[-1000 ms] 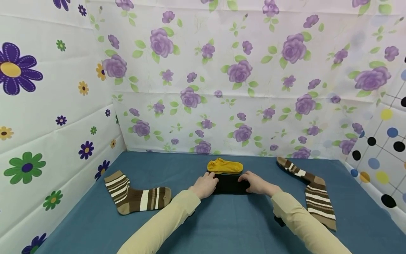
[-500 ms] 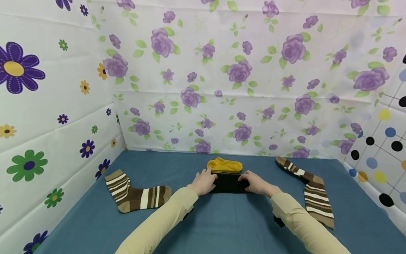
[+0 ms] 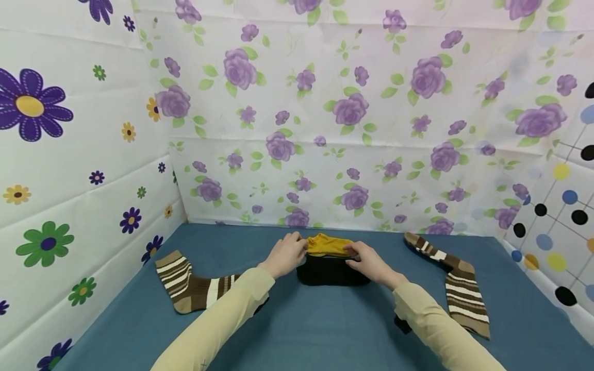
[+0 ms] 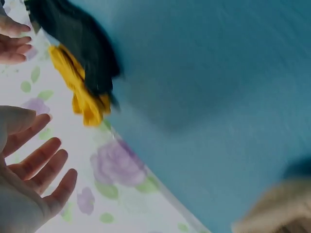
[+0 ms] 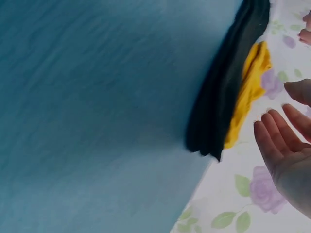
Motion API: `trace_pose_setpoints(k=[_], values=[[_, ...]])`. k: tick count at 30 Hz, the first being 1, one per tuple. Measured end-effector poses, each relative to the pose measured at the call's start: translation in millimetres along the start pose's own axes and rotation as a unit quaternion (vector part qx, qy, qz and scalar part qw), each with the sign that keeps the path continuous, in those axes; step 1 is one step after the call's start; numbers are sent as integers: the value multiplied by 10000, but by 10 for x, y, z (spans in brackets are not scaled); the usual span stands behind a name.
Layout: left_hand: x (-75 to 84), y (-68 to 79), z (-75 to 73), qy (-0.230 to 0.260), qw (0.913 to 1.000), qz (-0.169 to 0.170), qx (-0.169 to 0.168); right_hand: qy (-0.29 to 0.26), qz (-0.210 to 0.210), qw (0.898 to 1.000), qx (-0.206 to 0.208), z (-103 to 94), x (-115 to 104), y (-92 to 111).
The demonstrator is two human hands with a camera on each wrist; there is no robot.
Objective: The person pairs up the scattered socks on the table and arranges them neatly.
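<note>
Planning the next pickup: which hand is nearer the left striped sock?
Left. The left hand is right of that striped sock, near the left end of the black fabric; the right hand is farther, near its right end.

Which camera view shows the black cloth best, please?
The head view, because the black cloth shows almost whole there, though the right hand overlaps one upper corner. Both wrist views cut it off at the top edge: it lies upper left in the left wrist view, upper right in the right.
</note>
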State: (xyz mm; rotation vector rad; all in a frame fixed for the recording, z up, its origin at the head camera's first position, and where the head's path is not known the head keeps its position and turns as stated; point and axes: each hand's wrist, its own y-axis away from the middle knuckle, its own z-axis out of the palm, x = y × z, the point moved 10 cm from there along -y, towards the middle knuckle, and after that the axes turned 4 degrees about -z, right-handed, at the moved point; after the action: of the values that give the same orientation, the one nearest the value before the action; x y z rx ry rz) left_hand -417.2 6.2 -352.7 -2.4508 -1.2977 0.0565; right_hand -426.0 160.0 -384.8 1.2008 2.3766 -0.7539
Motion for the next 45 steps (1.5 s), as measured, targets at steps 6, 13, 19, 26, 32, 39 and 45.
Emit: trace_pose_setpoints(k=[6,13,19,26,32,39,45], values=[[-200,40,-165,-40,9996,-94,274,-118,-117,9998,110,-2,-177,-66],[-375,81,-249,68,9991,-346,248,-225,9,9995,209,49,-276,-136],[-556,145,-263,107,9980,-601,137,-457,92,9986,255,116,-380,-238],[-845,285,-304,-46,9955,-939,112,-778,223,9966,146,247,-513,-322],[-1101,433,-300,-34,9933,-1141,159,-914,-47,9958,67,364,-650,-394],[-1414,594,-287,-73,9884,-1512,110,-1131,-91,9935,-109,522,-793,-461],[-1684,741,-339,-227,9818,-1879,152,-1184,-183,9922,-346,689,-964,-543]])
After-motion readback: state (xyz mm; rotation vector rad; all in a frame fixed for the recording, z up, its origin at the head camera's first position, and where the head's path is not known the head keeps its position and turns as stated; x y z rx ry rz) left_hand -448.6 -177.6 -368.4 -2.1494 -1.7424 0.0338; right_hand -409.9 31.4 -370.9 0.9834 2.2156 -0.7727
